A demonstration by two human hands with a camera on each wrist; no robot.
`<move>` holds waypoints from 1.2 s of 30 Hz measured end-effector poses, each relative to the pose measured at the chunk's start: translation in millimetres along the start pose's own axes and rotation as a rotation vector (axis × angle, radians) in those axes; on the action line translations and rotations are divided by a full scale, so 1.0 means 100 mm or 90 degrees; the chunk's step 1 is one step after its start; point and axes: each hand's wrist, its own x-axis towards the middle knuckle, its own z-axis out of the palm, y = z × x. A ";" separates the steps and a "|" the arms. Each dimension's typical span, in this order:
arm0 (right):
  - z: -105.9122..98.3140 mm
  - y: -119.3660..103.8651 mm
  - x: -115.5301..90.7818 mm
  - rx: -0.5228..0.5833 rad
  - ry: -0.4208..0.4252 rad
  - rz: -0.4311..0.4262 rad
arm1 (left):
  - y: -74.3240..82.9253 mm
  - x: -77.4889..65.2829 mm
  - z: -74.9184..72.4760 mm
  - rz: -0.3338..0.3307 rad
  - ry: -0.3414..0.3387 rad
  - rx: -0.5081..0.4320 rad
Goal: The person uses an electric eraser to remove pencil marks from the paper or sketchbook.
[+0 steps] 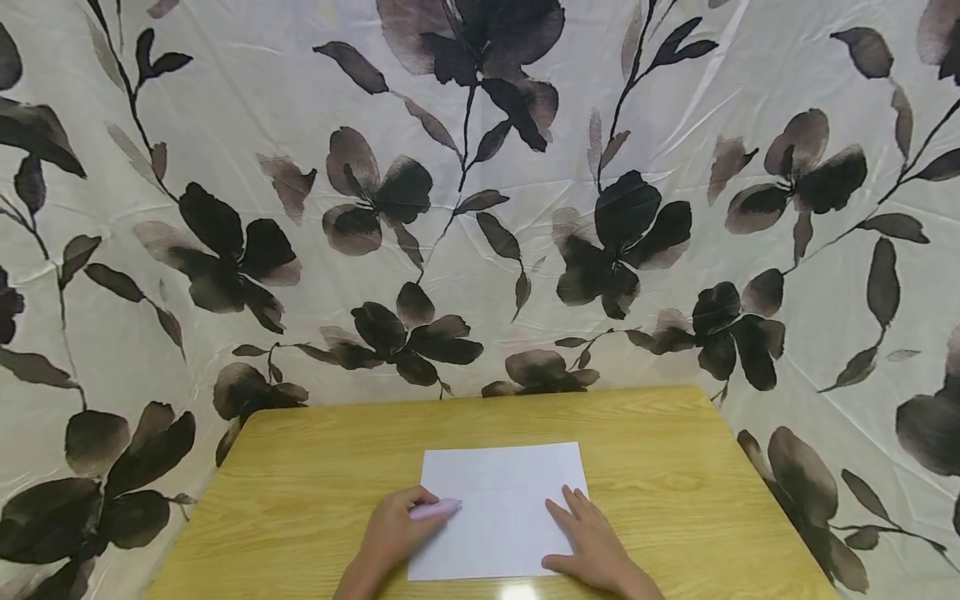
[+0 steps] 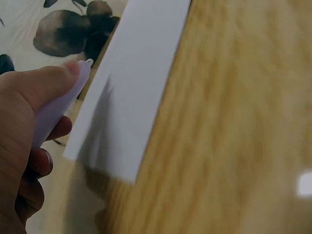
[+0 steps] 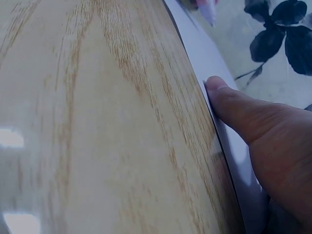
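Note:
A white sheet of paper (image 1: 498,508) lies flat on the wooden table. My left hand (image 1: 396,527) grips a thick lilac pen-shaped tool (image 1: 438,507) over the sheet's left side. In the left wrist view the thumb presses along the top of the tool (image 2: 57,108), whose small pale tip points away from the hand. With fingers spread, my right hand (image 1: 588,537) rests on the right side of the paper. Its thumb (image 3: 217,84) lies at the near edge of the sheet in the right wrist view.
The yellow wood-grain table (image 1: 330,467) extends around the paper on all sides. A pale cloth (image 1: 517,275) printed with dark flowers hangs behind the table and along both its sides. Bright light reflects off the table near its front.

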 end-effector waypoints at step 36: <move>-0.03 -0.06 0.18 0.010 -0.029 -0.007 | -0.15 0.22 -0.17 0.167 0.023 0.134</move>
